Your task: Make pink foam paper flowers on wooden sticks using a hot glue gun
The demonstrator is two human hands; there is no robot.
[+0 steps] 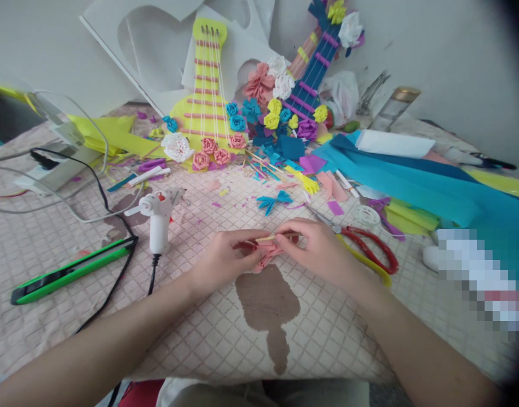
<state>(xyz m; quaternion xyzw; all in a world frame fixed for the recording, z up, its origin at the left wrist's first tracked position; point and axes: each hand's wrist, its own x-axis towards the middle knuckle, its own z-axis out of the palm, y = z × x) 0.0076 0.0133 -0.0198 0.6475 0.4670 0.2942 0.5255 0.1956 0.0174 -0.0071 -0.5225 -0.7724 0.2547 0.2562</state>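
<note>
Near the middle of the table, my left hand (228, 254) pinches a folded piece of pink paper (268, 252) from the left. Fingers of my right hand (308, 243) close on its right side and on a thin pale stick (266, 238) lying along its top edge. The two hands almost meet at the paper. A blue paper bow (275, 201) lies just beyond them. Scissors with red handles (372, 247) rest beside my right wrist, partly under yellow handles. To the left, a white glue gun (159, 226) stands upright on the table.
A green cutter (73, 271) and a black cable (109, 212) lie at the left. Behind stand a yellow paper guitar (205, 96) and a blue one (312, 85) with paper flowers. Blue paper sheets (403, 175) and a clear bottle (393, 107) are at the right.
</note>
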